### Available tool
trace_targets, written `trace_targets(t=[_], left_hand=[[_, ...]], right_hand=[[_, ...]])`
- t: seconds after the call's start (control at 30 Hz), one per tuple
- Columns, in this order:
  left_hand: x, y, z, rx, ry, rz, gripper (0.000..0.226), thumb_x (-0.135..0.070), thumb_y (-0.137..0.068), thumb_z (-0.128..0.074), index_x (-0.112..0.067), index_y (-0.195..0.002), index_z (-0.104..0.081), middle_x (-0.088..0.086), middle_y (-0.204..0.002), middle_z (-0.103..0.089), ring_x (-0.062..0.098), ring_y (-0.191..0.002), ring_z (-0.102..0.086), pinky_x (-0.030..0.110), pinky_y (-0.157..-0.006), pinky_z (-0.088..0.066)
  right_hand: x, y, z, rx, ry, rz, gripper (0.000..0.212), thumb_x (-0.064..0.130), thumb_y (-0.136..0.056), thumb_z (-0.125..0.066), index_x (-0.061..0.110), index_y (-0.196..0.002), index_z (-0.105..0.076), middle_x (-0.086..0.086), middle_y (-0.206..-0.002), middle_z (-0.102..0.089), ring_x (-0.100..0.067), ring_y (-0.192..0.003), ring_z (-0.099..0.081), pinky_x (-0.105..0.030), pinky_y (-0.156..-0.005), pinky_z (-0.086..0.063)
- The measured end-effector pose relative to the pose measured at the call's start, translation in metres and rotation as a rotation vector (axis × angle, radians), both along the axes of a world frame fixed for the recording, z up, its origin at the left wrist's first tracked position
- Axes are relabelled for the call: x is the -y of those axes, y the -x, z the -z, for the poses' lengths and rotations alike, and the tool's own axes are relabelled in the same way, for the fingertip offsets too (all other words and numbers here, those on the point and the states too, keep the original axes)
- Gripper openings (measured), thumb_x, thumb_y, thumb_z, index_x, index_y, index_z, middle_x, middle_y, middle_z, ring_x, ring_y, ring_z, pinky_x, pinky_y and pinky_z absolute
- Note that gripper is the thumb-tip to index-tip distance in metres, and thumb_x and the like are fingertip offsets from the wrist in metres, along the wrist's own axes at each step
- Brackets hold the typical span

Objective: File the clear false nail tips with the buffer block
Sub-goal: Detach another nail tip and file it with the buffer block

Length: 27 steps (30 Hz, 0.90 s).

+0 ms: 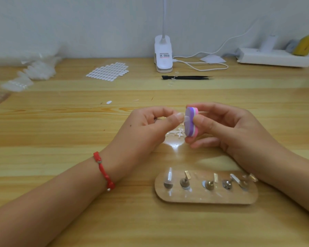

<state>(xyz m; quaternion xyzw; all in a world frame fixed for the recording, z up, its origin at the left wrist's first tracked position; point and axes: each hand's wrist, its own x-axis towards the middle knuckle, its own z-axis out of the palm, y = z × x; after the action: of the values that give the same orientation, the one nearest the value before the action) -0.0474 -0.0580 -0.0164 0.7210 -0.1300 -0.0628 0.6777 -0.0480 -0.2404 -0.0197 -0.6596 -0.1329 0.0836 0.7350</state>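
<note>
- Stand (pixel 206 199), nearest the viewer: oval wooden board with five pegs, some carrying clear tips.
- Left hand (pixel 146 125), red bracelet (pixel 103 171) on its wrist: thumb and forefinger pinch one clear nail tip (pixel 186 120), which is pressed against the block's purple face.
- Right hand (pixel 227 127): fingers and thumb curl round the buffer block (pixel 191 122), layered purple, white and pink and held on edge above the table (pixel 61 122).
- Technique, as judged: keep the pinch close to the tip's working edge so it cannot flex or spring away. Stroke lightly, hold the block steady and move one hand only.
- Loose clear tips (pixel 177 134): small heap on the table directly below the hands.
- Black tweezers (pixel 187 77) and sheet of adhesive tabs (pixel 108 71): farther back, well apart from each other.
- Clip lamp (pixel 163 54), at the wall: dark print on its label, too blurred to read. No other writing is legible.
</note>
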Motion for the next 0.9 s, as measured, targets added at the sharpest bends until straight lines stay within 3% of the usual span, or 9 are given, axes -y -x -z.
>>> trace_targets(t=[0.17, 0.27, 0.4, 0.47, 0.53, 0.7, 0.9], left_hand=[[-0.0011, 0.0, -0.002, -0.026, 0.0, 0.052, 0.015, -0.034, -0.072, -0.064, -0.02, -0.072, -0.069, -0.008, -0.048, -0.027, 0.007, -0.042, -0.018, 0.017, -0.039, -0.018], [-0.002, -0.002, -0.0029, -0.053, 0.059, 0.016, 0.016, -0.033, -0.071, -0.064, -0.018, -0.071, -0.068, -0.012, -0.046, -0.027, 0.005, -0.04, -0.018, 0.014, -0.037, -0.02], [-0.0014, -0.0008, -0.002, -0.016, -0.053, 0.076, 0.023, -0.034, -0.074, -0.063, -0.014, -0.079, -0.07, -0.009, -0.048, -0.028, 0.007, -0.042, -0.019, 0.015, -0.039, -0.02], [-0.0015, 0.0002, -0.0041, -0.041, -0.042, 0.092, 0.018, -0.033, -0.073, -0.064, -0.017, -0.074, -0.071, -0.011, -0.046, -0.029, 0.006, -0.041, -0.019, 0.015, -0.039, -0.019], [-0.002, -0.0001, -0.0068, -0.072, -0.007, 0.087, 0.014, -0.033, -0.07, -0.064, -0.021, -0.066, -0.069, -0.014, -0.044, -0.029, 0.006, -0.04, -0.018, 0.015, -0.038, -0.017], [-0.0001, 0.0016, -0.0047, 0.006, -0.104, 0.134, 0.016, -0.02, -0.083, -0.062, -0.005, -0.08, -0.068, -0.013, -0.043, -0.032, 0.001, -0.036, -0.027, 0.007, -0.039, -0.025], [-0.0022, -0.0002, -0.0045, -0.009, -0.054, 0.09, 0.023, -0.034, -0.072, -0.064, -0.012, -0.08, -0.07, -0.007, -0.047, -0.026, 0.006, -0.039, -0.018, 0.014, -0.038, -0.019]], right_hand=[[0.0007, -0.0025, -0.0002, -0.05, -0.065, 0.049, 0.039, 0.033, -0.063, -0.075, 0.017, -0.099, -0.074, -0.011, -0.08, -0.073, -0.022, -0.069, -0.073, -0.024, -0.059, -0.057], [-0.0003, -0.0005, -0.0015, -0.04, -0.024, -0.012, 0.033, 0.033, -0.065, -0.074, 0.021, -0.095, -0.078, -0.008, -0.078, -0.073, -0.022, -0.07, -0.072, -0.023, -0.059, -0.057], [0.0019, -0.0031, -0.0011, -0.078, -0.079, 0.019, 0.036, 0.029, -0.065, -0.075, 0.015, -0.098, -0.076, -0.011, -0.079, -0.073, -0.02, -0.067, -0.071, -0.023, -0.058, -0.057], [0.0029, -0.0048, -0.0019, -0.111, -0.103, 0.005, 0.032, 0.019, -0.065, -0.081, 0.012, -0.096, -0.076, -0.011, -0.075, -0.071, -0.018, -0.062, -0.069, -0.023, -0.056, -0.056], [0.0027, -0.0046, -0.0034, -0.105, -0.065, -0.037, 0.025, 0.018, -0.069, -0.075, 0.015, -0.093, -0.079, -0.01, -0.072, -0.068, -0.017, -0.056, -0.064, -0.023, -0.053, -0.054], [0.0021, -0.0028, -0.0043, -0.096, -0.032, -0.057, 0.03, 0.025, -0.068, -0.072, 0.015, -0.096, -0.079, -0.007, -0.068, -0.065, -0.015, -0.055, -0.06, -0.021, -0.052, -0.053], [0.0005, -0.0027, -0.0054, -0.079, -0.007, -0.071, 0.024, 0.024, -0.068, -0.072, 0.016, -0.089, -0.081, -0.012, -0.069, -0.062, -0.014, -0.049, -0.054, -0.02, -0.046, -0.047]])
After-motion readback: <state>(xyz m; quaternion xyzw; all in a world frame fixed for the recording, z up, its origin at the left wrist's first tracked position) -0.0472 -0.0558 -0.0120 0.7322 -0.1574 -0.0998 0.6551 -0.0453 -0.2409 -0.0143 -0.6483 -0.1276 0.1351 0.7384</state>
